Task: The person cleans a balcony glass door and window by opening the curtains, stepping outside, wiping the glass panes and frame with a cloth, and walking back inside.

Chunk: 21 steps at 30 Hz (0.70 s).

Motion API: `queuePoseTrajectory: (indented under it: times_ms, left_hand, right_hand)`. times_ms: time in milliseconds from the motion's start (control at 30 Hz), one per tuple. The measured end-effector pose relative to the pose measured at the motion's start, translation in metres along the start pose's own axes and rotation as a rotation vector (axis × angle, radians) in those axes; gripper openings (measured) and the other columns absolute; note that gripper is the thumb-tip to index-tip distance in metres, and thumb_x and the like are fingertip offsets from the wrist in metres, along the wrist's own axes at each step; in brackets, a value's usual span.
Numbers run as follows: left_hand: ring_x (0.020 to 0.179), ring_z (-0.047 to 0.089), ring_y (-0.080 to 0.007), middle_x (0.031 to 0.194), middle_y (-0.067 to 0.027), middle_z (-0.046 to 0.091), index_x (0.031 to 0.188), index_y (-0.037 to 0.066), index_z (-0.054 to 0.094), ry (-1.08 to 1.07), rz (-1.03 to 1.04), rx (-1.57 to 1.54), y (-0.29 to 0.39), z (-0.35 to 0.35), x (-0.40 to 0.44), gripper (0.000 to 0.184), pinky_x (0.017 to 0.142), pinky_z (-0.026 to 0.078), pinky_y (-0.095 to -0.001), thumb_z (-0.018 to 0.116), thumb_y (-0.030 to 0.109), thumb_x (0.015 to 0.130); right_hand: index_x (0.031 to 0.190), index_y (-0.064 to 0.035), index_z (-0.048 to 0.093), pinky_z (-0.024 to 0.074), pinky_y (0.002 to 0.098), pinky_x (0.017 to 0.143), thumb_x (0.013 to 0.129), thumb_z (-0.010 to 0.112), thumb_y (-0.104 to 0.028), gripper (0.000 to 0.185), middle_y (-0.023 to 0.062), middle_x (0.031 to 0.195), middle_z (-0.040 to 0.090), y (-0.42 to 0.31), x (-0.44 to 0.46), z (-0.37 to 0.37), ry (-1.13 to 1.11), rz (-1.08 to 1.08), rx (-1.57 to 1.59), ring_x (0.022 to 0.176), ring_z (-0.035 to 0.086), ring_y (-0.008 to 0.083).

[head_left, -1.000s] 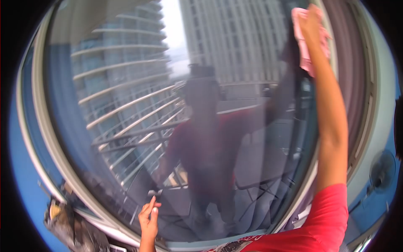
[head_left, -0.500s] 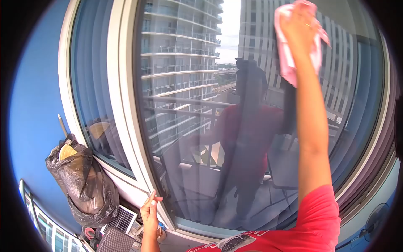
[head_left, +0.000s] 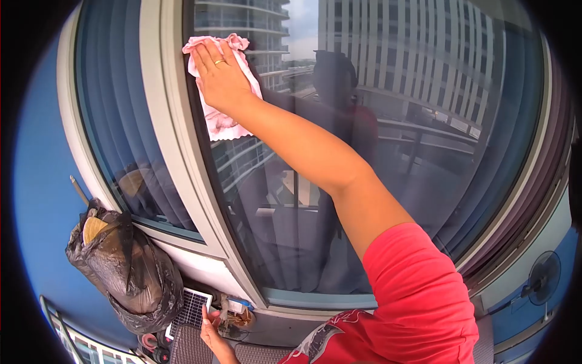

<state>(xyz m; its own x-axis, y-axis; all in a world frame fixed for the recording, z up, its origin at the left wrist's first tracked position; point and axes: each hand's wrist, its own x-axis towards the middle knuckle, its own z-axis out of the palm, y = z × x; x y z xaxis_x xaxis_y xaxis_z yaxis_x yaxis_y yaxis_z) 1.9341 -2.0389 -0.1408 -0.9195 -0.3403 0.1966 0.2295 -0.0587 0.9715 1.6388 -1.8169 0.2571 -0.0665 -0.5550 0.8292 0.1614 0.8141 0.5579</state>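
Observation:
My right hand (head_left: pixel 224 79) lies spread on a pink cloth (head_left: pixel 221 124), pressing it flat against the upper left of a large glass pane (head_left: pixel 394 200), beside the light window frame (head_left: pixel 173 103). A ring shows on one finger. The cloth sticks out above and below the hand, with darker smudges near its lower edge. Low in the view, my left hand (head_left: pixel 211 330) hangs near a small solar panel (head_left: pixel 189 310), away from the glass. Its fingers are partly extended and nothing shows in them.
A black plastic bag (head_left: pixel 130 267) stands at the lower left by the blue wall (head_left: pixel 42 230). Woven furniture (head_left: pixel 193 346) is at the bottom. A fan (head_left: pixel 544 278) stands at the lower right. Buildings and a person's dark reflection show in the glass.
My right hand has swept the pink cloth from the pane's upper right to its left edge. The view has turned left, and my left hand now sits lower.

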Motion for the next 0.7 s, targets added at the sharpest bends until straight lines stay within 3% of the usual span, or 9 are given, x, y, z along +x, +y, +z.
queuePoseTrajectory:
  times_ms: [133,200,233,267,300,333,500,667,700]
  left_hand:
    - [0.093,0.052,-0.0105,0.093,-0.0023,0.059,0.131,0.006,0.049,-0.031,0.027,0.014,0.004,0.027,-0.004,0.049,0.082,0.041,-0.0297,0.04,0.039,0.096]
    - [0.092,0.053,-0.0105,0.094,-0.0023,0.059,0.132,0.007,0.049,-0.042,0.013,0.019,0.0,0.044,-0.005,0.048,0.082,0.041,-0.029,0.04,0.039,0.096]
    - [0.091,0.053,-0.0105,0.093,-0.0018,0.059,0.131,0.008,0.05,-0.071,-0.002,0.032,0.003,0.058,-0.007,0.047,0.081,0.041,-0.0283,0.041,0.038,0.096]
    - [0.091,0.053,-0.0105,0.093,-0.0018,0.059,0.131,0.008,0.05,-0.09,-0.003,0.035,-0.001,0.067,-0.007,0.047,0.081,0.041,-0.0283,0.041,0.038,0.096]
    - [0.09,0.053,-0.011,0.093,-0.0027,0.06,0.131,0.006,0.05,-0.128,-0.01,0.035,-0.01,0.076,-0.005,0.046,0.081,0.041,-0.0285,0.039,0.036,0.097]
    - [0.089,0.053,-0.0115,0.093,-0.0036,0.06,0.13,0.005,0.05,-0.165,-0.015,0.032,-0.015,0.087,-0.005,0.045,0.08,0.042,-0.0287,0.038,0.034,0.098]
    - [0.087,0.056,-0.0123,0.091,-0.0051,0.063,0.128,0.006,0.053,-0.271,-0.067,-0.026,-0.01,0.161,-0.023,0.042,0.08,0.044,-0.0285,0.042,0.032,0.097]
    - [0.093,0.057,-0.0149,0.097,-0.0066,0.064,0.128,0.004,0.052,-0.442,-0.102,0.016,0.0,0.189,-0.042,0.044,0.085,0.043,-0.0305,0.042,0.034,0.097]
    - [0.094,0.056,-0.0148,0.097,-0.0064,0.063,0.129,0.005,0.051,-0.449,-0.105,-0.014,0.0,0.185,-0.043,0.045,0.086,0.043,-0.0303,0.042,0.034,0.097]
  right_hand:
    - [0.133,0.001,0.04,0.0174,0.0484,0.109,0.086,0.047,-0.039,0.062,0.0157,0.136,0.04,0.13,-0.063,-0.067,0.102,0.089,0.076,0.131,0.031,0.0312]
    - [0.138,-0.0014,0.034,0.0134,0.0476,0.11,0.092,0.04,-0.041,0.061,0.0174,0.143,0.034,0.215,-0.104,-0.117,0.049,0.212,0.018,0.136,0.025,0.0304]
    - [0.133,-0.0039,0.042,0.0198,0.0479,0.107,0.087,0.047,-0.042,0.06,0.0154,0.136,0.042,0.258,-0.127,-0.151,0.233,0.226,0.057,0.13,0.033,0.0306]
    - [0.14,0.0036,0.025,0.0126,0.0484,0.111,0.086,0.046,-0.034,0.069,0.022,0.146,0.025,0.307,-0.148,-0.181,-0.005,0.283,-0.159,0.137,0.019,0.0353]
    - [0.14,0.0015,0.028,0.011,0.051,0.11,0.088,0.045,-0.034,0.065,0.0201,0.146,0.026,0.348,-0.175,-0.21,0.003,0.348,-0.166,0.138,0.018,0.0333]
    - [0.141,-0.0038,0.03,0.0117,0.0447,0.111,0.094,0.038,-0.042,0.061,0.0167,0.147,0.027,0.407,-0.221,-0.216,-0.018,0.378,-0.34,0.138,0.019,0.0308]
    - [0.143,-0.0057,0.026,0.0128,0.0395,0.111,0.094,0.034,-0.041,0.061,0.0162,0.149,0.023,0.62,-0.451,-0.34,0.086,0.54,-0.071,0.139,0.019,0.0305]
    - [0.142,-0.0023,0.024,0.0179,0.0419,0.109,0.094,0.035,-0.041,0.064,0.0198,0.148,0.021,0.605,-0.447,-0.324,0.031,0.751,-0.369,0.137,0.021,0.0326]
    - [0.137,-0.0026,0.03,0.0295,0.0439,0.099,0.092,0.038,-0.04,0.06,0.0202,0.137,0.034,0.59,-0.431,-0.305,0.04,0.67,-0.572,0.124,0.035,0.0345]
